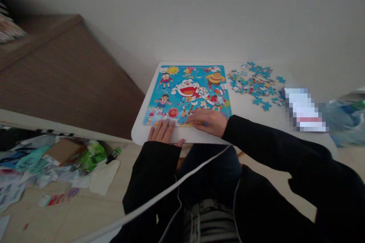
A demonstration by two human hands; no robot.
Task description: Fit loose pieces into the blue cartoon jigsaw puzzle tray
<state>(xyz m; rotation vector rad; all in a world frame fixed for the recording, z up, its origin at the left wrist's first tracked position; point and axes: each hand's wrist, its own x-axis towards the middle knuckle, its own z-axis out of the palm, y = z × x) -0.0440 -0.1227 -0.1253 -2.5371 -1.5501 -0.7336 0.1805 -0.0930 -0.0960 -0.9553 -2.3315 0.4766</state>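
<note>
on the small white surface (245, 121) lies one cartoon jigsaw puzzle (188, 93), nearly whole, filling the left half. two hands rest at its near edge. the left hand (163, 132) lies flat, fingers spread loosely, fingertips touching the puzzle's near left border and holding nothing. the right hand (209, 121) lies palm down just beside it, fingers together, pressing on the puzzle's near edge; whether a piece sits under them cannot be told. one heap of loose pieces (255, 83), mostly blue and too many to count, lies far right, well apart from both hands. one blurred-out object (305, 112) sits right of the heap. left of the surface, on the floor, lies a litter of wrappers (54, 163).
</note>
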